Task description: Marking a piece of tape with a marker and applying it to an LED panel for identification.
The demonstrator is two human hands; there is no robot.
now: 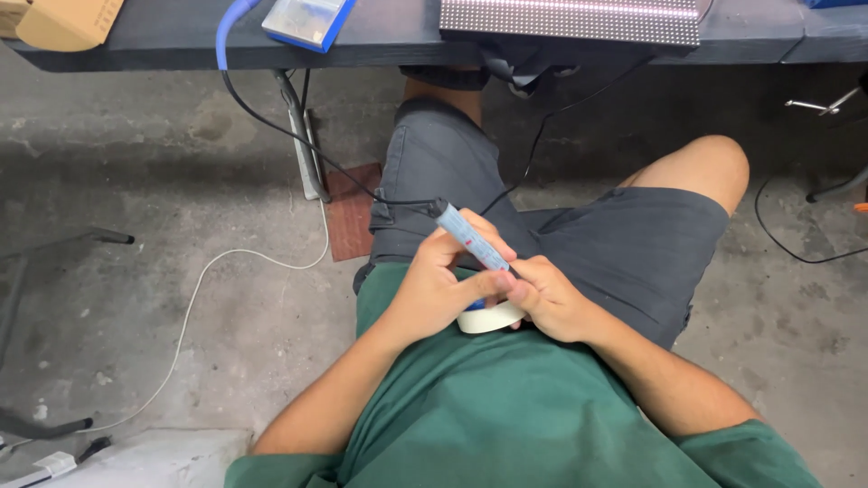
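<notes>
I sit with both hands in my lap. My left hand [438, 287] grips a blue pen-shaped soldering iron [470, 238], its black cord running up toward the bench. My right hand [545, 298] touches the lower end of the iron and holds a roll of white tape [488, 317] beneath it. The iron's tip is hidden between my fingers. The tape roll is mostly covered by both hands.
A dark workbench edge [389, 41] runs along the top, carrying a dotted LED panel [570, 20], a blue-and-white box [307, 20] and a cardboard box [63, 20]. Cables [194, 289] trail over the concrete floor at left. A chair base [836, 190] shows at right.
</notes>
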